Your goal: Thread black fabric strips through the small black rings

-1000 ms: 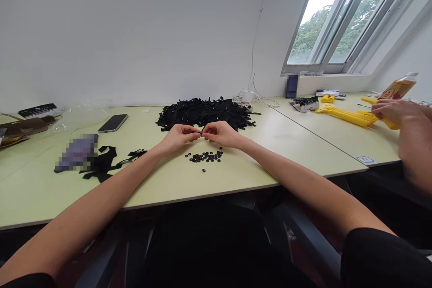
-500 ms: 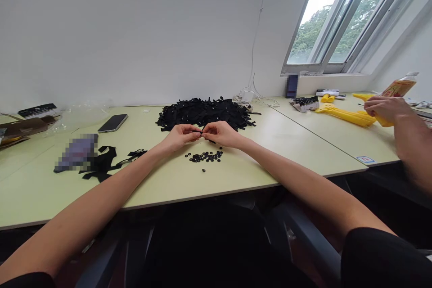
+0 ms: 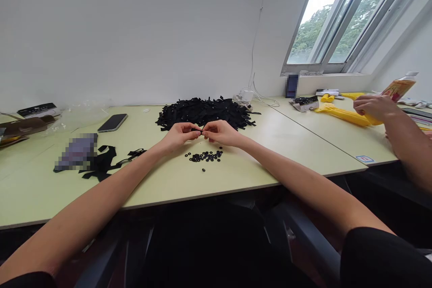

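Observation:
Fingertips of my left hand (image 3: 178,137) and my right hand (image 3: 219,133) meet over the table in a pinch. Between them is a small black fabric strip (image 3: 197,131), mostly covered by the fingers; whether a disc is on it I cannot tell. Just below the hands lies a scatter of small round black discs (image 3: 205,156), some with a hole in the middle. A single disc (image 3: 203,170) sits apart, closer to the table edge. Behind my hands rises a large heap of black fabric strips (image 3: 205,112).
Left of my arm are loose black strips (image 3: 104,159), a blurred-out flat object (image 3: 77,152) and a phone (image 3: 113,123). At right, another person's hand (image 3: 378,107) is over yellow items (image 3: 344,114) near a bottle (image 3: 400,87). A white charger (image 3: 247,95) stands by the wall.
My hands stay nearly in place, still pinched together; the strip end that stuck out under my right hand no longer shows. The other person's hand has moved left.

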A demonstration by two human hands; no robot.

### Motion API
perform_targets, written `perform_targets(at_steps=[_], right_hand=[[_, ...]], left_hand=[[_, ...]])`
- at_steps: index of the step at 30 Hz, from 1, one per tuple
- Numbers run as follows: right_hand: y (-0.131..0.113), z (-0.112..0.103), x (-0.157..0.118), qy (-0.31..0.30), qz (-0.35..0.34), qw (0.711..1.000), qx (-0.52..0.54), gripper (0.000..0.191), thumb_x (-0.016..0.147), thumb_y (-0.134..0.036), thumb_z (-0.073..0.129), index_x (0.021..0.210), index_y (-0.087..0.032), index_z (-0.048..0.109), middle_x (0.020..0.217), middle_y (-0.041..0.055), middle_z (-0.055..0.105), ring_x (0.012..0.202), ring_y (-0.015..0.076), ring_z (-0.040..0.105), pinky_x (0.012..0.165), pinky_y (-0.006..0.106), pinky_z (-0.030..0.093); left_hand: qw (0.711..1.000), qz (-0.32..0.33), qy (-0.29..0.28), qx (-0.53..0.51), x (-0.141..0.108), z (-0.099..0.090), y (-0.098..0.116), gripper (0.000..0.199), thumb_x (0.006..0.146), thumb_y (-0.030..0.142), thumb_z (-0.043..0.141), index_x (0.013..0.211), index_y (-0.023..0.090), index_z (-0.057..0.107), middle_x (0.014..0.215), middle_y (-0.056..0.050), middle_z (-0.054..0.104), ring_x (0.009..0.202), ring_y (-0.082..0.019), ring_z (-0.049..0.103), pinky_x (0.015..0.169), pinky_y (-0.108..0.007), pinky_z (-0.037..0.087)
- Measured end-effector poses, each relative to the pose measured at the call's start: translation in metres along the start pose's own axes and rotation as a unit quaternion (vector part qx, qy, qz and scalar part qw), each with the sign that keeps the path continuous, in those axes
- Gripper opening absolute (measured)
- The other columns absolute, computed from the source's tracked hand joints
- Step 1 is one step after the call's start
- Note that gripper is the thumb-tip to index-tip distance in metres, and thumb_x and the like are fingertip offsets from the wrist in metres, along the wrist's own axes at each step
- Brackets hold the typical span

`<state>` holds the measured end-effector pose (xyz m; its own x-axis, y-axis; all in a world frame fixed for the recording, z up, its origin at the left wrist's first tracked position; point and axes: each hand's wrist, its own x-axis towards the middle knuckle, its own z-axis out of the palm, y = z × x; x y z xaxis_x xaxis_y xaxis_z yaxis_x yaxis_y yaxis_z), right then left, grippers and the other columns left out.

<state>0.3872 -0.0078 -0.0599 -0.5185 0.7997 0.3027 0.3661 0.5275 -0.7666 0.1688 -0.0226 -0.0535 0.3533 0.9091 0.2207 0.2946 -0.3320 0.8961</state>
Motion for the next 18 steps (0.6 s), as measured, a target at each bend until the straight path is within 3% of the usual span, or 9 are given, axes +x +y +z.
perform_targets(at_steps=[8,10,14,18], right_hand=[[0.000,0.000,0.000,-0.001,-0.006,0.999,-0.041,0.017,0.092,-0.028,0.061,0.087,-0.016,0.071,0.074,0.0030,0.070,0.064,0.0133,0.061,0.062,0.026,0.044],[-0.001,-0.001,-0.001,0.011,-0.010,0.997,-0.070,0.016,0.091,-0.025,0.060,0.085,-0.016,0.071,0.073,0.0026,0.069,0.065,0.0134,0.060,0.064,0.027,0.042],[-0.003,-0.003,-0.001,0.016,-0.027,0.992,-0.125,0.015,0.090,-0.019,0.059,0.084,-0.015,0.073,0.077,0.0032,0.071,0.068,0.0130,0.059,0.066,0.028,0.040],[-0.001,-0.003,0.000,0.000,-0.035,0.989,-0.142,0.015,0.090,-0.019,0.059,0.085,-0.015,0.073,0.082,0.0037,0.073,0.067,0.0121,0.057,0.066,0.027,0.039]], left_hand=[[0.985,0.044,-0.002,0.168,-0.005,0.001,0.001,0.031,0.087,0.047,0.068,0.098,0.019,0.074,0.074,-0.001,0.065,0.064,-0.015,0.050,0.060,-0.028,0.034],[0.981,0.017,-0.055,0.187,-0.006,-0.006,0.005,0.031,0.085,0.048,0.070,0.096,0.019,0.076,0.076,-0.002,0.067,0.064,-0.015,0.051,0.059,-0.029,0.034],[0.951,-0.030,-0.231,0.205,-0.007,-0.029,0.017,0.028,0.081,0.045,0.073,0.097,0.022,0.079,0.091,-0.005,0.074,0.079,-0.020,0.062,0.066,-0.028,0.041],[0.924,-0.029,-0.295,0.243,-0.007,-0.040,0.025,0.028,0.083,0.045,0.070,0.098,0.023,0.077,0.090,-0.005,0.072,0.083,-0.020,0.062,0.068,-0.027,0.042]])
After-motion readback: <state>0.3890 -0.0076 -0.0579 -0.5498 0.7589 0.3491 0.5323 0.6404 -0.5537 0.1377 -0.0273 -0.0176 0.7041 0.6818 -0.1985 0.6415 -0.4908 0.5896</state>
